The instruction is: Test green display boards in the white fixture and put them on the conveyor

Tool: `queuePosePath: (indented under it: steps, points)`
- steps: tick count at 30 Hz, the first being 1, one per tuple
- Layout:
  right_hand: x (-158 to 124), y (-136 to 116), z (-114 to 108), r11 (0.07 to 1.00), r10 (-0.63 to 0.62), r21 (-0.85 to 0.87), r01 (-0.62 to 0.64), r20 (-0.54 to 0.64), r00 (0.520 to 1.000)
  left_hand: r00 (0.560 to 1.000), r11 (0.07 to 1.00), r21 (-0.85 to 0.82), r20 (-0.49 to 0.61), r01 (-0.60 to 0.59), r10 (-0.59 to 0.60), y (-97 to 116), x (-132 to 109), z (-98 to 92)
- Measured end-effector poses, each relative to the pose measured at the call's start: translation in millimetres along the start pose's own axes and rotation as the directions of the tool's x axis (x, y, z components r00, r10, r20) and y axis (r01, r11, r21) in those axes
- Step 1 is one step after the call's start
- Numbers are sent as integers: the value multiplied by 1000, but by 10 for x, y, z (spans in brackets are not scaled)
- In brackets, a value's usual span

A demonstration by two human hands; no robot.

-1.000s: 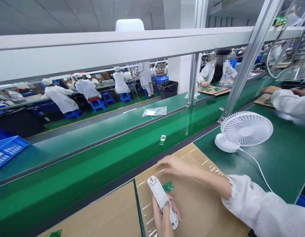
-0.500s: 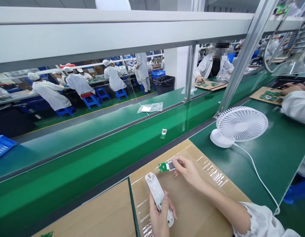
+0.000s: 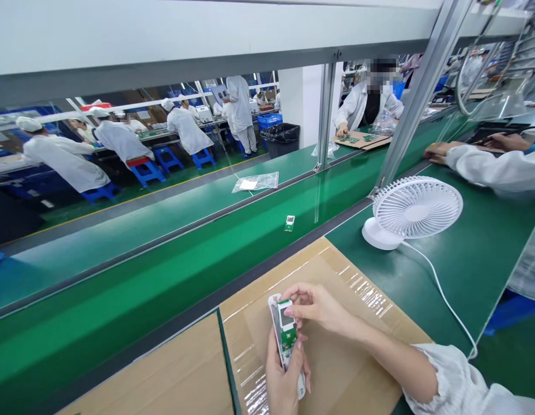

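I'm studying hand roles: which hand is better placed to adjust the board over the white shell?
Probably the right hand: it grips the board, which lies over the shell. The left hand holds the shell, so it seems better suited to steadying.

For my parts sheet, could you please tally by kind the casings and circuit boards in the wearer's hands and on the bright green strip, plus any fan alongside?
Casing, left hand: 1
Circuit boards: 2 (held board, right hand; loose board, green strip)
Fan: 1
Total: 4
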State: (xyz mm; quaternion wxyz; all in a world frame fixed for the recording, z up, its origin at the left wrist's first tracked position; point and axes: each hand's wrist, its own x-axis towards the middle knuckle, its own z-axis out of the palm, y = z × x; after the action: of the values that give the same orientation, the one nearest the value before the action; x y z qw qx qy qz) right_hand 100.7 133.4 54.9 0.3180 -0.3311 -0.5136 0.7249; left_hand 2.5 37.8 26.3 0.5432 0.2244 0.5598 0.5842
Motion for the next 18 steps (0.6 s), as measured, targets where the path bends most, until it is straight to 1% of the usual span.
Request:
queuePosePath:
  steps: [3,5,8,11,14,18]
  points:
    - [-4,93,25,997,-58,-45,57,-4,998,1000,1000,-5,8,23,-23,25,-22,0]
    - [-10,129,27,981,-128,-147,124,-19,992,999,999,-20,2,38,-38,39,-36,1]
    - [-23,122,24,926,-220,-322,197,-37,975,999,999,-41,4,33,-33,62,-57,8]
    - [-40,71,28,870,-258,-432,238,14,966,1000,999,-33,9,28,-28,88,-79,18]
    - [-56,17,46,843,-262,-459,279,102,960,999,999,-43,-35,9,-11,112,-92,25]
    - [-63,-5,79,865,-280,-393,311,136,950,998,998,-58,-68,8,-12,126,-96,28]
